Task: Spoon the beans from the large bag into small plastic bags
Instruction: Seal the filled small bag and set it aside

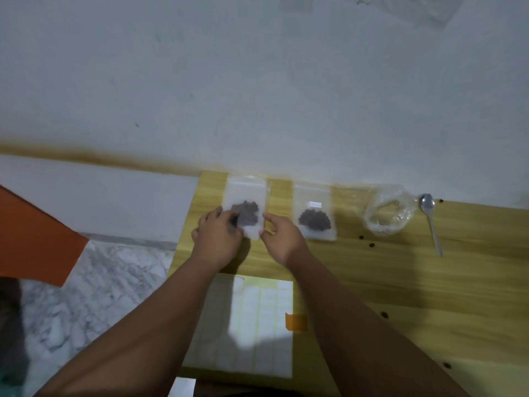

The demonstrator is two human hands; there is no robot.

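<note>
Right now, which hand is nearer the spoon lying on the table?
The right hand. It sits at the right edge of the small bag of beans, with a second filled bag and the large bag between it and the spoon. The left hand is farther left.

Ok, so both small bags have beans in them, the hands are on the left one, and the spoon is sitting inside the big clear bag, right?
Not quite. The head view shows the spoon lying on the table, just right of the big clear bag, not inside it. The rest holds: both small bags hold beans, and both hands are at the left small bag.
</note>
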